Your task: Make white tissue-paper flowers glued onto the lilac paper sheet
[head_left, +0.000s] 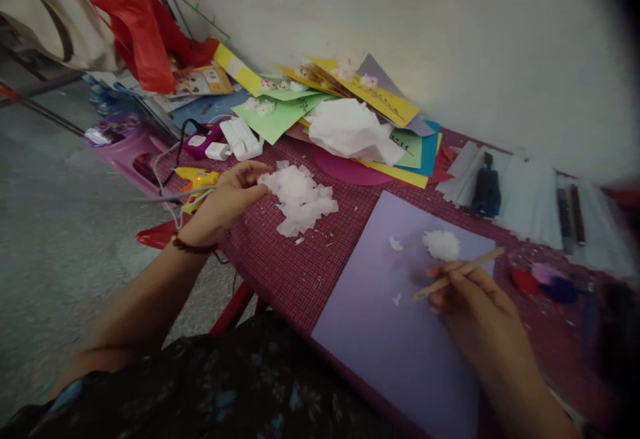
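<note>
My right hand (465, 292) grips a thin wooden stick (477, 262) like a pen, its tip low over a purple sheet (390, 359). On that sheet lie a fluffy white paper ball (442, 244) and a small white paper bit (396, 244). My left hand (235, 192) has its thumb and fingertips together at the left edge of a pile of thin white paper pieces (300, 199). Whether a piece is between those fingertips is too small to tell.
Left of the pile are a yellow glue gun (197, 179) with its cable, and white plugs (240, 138). Behind stand coloured cards (280, 119) and crumpled white paper (345, 129). Tissue strips (530, 199) and felt circles (557, 287) lie at the right.
</note>
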Action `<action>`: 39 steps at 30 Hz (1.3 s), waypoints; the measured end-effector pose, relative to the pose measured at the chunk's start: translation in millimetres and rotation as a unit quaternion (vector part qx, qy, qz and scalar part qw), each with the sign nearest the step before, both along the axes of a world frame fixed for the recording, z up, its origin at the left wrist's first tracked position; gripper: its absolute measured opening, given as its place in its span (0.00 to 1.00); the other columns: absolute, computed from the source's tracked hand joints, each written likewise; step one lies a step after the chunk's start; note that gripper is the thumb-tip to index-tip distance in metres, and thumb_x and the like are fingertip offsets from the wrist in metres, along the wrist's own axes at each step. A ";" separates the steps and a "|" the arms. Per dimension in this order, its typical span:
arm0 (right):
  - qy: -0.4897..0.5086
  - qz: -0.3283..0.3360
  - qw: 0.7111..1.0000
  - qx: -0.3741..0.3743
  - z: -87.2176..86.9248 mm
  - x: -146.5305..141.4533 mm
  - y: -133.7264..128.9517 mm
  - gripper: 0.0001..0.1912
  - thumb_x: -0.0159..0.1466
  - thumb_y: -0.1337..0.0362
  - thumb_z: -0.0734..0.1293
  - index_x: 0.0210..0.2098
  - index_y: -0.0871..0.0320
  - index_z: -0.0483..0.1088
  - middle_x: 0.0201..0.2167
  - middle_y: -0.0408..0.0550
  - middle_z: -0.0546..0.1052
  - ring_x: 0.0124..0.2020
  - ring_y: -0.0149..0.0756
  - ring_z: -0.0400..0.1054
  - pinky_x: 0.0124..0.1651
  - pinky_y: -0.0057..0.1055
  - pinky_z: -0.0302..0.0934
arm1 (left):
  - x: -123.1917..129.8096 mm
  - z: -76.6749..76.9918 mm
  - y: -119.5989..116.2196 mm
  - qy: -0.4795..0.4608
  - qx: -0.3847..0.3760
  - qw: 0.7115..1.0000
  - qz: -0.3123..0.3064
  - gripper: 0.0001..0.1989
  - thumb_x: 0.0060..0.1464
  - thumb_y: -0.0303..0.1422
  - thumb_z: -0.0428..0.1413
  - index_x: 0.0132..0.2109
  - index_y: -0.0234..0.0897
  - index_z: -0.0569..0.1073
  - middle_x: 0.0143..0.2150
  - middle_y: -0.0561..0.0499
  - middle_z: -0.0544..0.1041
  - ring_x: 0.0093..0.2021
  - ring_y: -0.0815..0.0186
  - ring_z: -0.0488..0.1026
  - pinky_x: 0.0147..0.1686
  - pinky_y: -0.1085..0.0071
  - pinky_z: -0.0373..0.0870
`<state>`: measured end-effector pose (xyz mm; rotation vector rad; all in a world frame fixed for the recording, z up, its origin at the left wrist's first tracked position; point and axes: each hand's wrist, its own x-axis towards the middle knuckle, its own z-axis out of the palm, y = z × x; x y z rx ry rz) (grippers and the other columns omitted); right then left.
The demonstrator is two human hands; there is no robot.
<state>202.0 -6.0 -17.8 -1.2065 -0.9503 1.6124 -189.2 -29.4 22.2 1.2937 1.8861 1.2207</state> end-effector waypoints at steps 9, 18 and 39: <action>-0.024 0.154 0.988 0.008 23.2 -21.2 -16.4 0.17 0.61 0.50 0.68 0.42 0.56 0.69 0.16 0.32 0.63 0.14 0.24 0.53 0.15 0.21 0.49 | 141.0 19.2 -1.0 -0.229 -0.126 0.911 -0.318 0.17 0.46 0.31 0.64 0.46 0.39 0.73 0.41 0.49 0.80 0.37 0.66 0.77 0.35 0.73 0.73; -0.021 0.139 0.990 0.003 20.8 -8.3 -18.2 0.15 0.57 0.56 0.71 0.30 0.54 0.61 0.14 0.29 0.60 0.12 0.22 0.50 0.15 0.22 0.48 | 164.2 10.2 -3.3 -0.056 -0.134 0.896 -0.419 0.08 0.54 0.33 0.56 0.41 0.37 0.74 0.32 0.52 0.76 0.32 0.67 0.73 0.32 0.72 0.69; -0.059 0.028 0.991 0.119 8.4 4.7 -3.7 0.20 0.65 0.45 0.64 0.33 0.56 0.67 0.27 0.41 0.70 0.23 0.27 0.66 0.28 0.27 0.65 | 170.5 32.3 44.7 0.006 -0.054 0.955 -0.293 0.08 0.47 0.34 0.59 0.26 0.37 0.69 0.26 0.52 0.69 0.28 0.68 0.64 0.27 0.71 0.58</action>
